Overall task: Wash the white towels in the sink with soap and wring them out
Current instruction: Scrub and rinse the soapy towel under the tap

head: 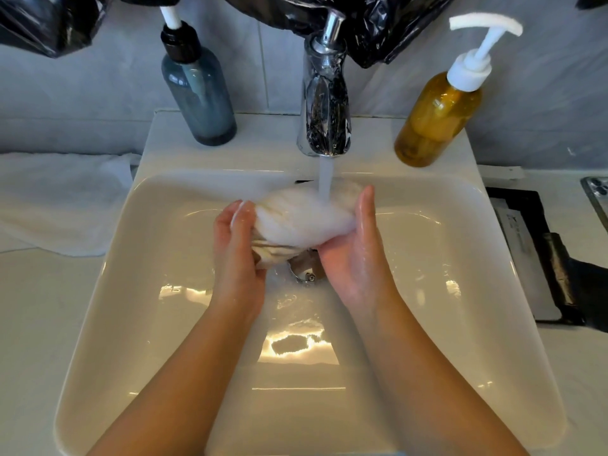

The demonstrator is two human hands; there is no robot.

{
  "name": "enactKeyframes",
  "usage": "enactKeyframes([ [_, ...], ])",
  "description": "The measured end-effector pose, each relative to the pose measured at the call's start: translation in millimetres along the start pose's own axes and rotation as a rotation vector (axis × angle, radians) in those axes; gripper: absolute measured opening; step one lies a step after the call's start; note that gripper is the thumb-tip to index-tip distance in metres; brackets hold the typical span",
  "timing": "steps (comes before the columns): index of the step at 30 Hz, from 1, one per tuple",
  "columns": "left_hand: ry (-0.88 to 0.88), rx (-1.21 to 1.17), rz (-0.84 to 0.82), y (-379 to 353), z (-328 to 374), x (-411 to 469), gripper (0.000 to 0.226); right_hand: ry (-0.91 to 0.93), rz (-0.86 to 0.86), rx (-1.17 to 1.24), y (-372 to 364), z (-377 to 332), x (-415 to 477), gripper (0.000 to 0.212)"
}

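Observation:
A bunched, wet white towel (301, 218) is held over the middle of the white sink (171, 311), right under the running stream from the chrome tap (324, 103). My left hand (238, 248) grips the towel's left end, fingers curled round it. My right hand (357, 251) cups the right end from below and the side, fingers wrapped behind the cloth. A fold of towel hangs down toward the drain (306, 271). An amber soap pump bottle (441, 110) stands right of the tap.
A blue-grey pump bottle (200, 93) stands left of the tap. Another white towel (62, 199) lies spread on the counter to the left. Black plastic sheeting hangs above the tap. Dark flat items (533, 251) lie on the counter at the right.

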State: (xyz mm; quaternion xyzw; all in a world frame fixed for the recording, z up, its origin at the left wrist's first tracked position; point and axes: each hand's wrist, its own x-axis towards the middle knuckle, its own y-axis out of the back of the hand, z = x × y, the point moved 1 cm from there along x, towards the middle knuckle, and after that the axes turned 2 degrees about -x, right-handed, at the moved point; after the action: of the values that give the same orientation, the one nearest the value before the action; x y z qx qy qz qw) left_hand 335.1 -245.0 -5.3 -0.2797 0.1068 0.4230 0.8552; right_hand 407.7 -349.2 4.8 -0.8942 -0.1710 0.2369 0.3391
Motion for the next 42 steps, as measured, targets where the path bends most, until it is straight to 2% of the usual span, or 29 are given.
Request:
enactKeyframes([
  [1, -0.009, 0.031, -0.001, -2, -3, 1, 0.052, -0.012, 0.020, 0.016, 2, 1, 0, 0.118],
  [3, 0.059, 0.063, -0.061, -6, -7, -1, 0.084, -0.013, 0.078, 0.040, 7, 0, 0, 0.120],
  [5, 0.166, 0.090, -0.151, -8, -12, -5, 0.101, 0.010, 0.133, 0.019, 13, -6, 0, 0.104],
  [6, 0.219, 0.109, -0.184, -10, -13, -8, 0.101, 0.003, 0.137, -0.010, 17, -9, 2, 0.086],
  [8, 0.302, 0.140, -0.229, -12, -16, -12, 0.092, -0.025, 0.092, -0.038, 22, -16, 2, 0.052],
  [11, 0.367, 0.123, -0.309, -17, -19, -16, 0.066, -0.007, 0.032, -0.091, 23, -24, 2, 0.046],
  [13, 0.402, 0.099, -0.342, -21, -16, -18, 0.064, 0.017, -0.001, -0.127, 22, -23, 1, 0.041],
  [16, 0.498, 0.168, -0.404, -24, -12, -14, 0.061, -0.053, -0.042, -0.141, 18, -22, -4, 0.022],
  [19, 0.593, 0.225, -0.431, -21, -14, -7, 0.039, -0.047, -0.076, -0.063, 17, -23, -5, 0.023],
  [20, 0.611, 0.206, -0.462, -19, -14, -6, 0.039, -0.030, -0.065, -0.043, 17, -22, -4, 0.024],
  [22, 0.571, 0.161, -0.470, -15, -15, -5, 0.047, -0.040, -0.036, -0.030, 15, -19, 0, 0.021],
  [23, 0.508, 0.136, -0.411, -13, -15, -4, 0.051, -0.061, -0.019, -0.033, 13, -17, 1, 0.022],
  [26, 0.101, 0.232, -0.149, -6, -12, 0, 0.063, -0.174, 0.035, -0.057, 8, -7, 5, 0.059],
  [28, -0.151, 0.386, -0.111, -2, -6, -1, 0.053, -0.202, 0.050, -0.057, 5, -4, 5, 0.075],
  [29, -0.180, 0.440, -0.145, 0, -3, -2, 0.052, -0.201, 0.057, -0.058, 6, -3, 4, 0.080],
  [34, 0.108, 0.524, -0.446, 4, 13, -1, 0.071, -0.189, 0.113, -0.139, 16, -14, 9, 0.076],
  [36, 0.177, 0.645, -0.605, 4, 24, 3, 0.081, -0.167, 0.109, -0.212, 15, -18, 10, 0.080],
  [38, 0.184, 0.822, -0.797, 0, 38, 2, 0.081, -0.144, 0.092, -0.271, 11, -21, 9, 0.077],
  [39, 0.158, 0.890, -0.877, -4, 45, 1, 0.072, -0.124, 0.089, -0.296, 9, -22, 9, 0.068],
  [41, 0.068, 0.972, -0.914, -11, 52, -5, 0.055, -0.072, 0.113, -0.346, 5, -27, 10, 0.043],
  [42, 0.007, 1.012, -0.859, -14, 52, -9, 0.052, -0.048, 0.137, -0.367, 2, -29, 9, 0.034],
])
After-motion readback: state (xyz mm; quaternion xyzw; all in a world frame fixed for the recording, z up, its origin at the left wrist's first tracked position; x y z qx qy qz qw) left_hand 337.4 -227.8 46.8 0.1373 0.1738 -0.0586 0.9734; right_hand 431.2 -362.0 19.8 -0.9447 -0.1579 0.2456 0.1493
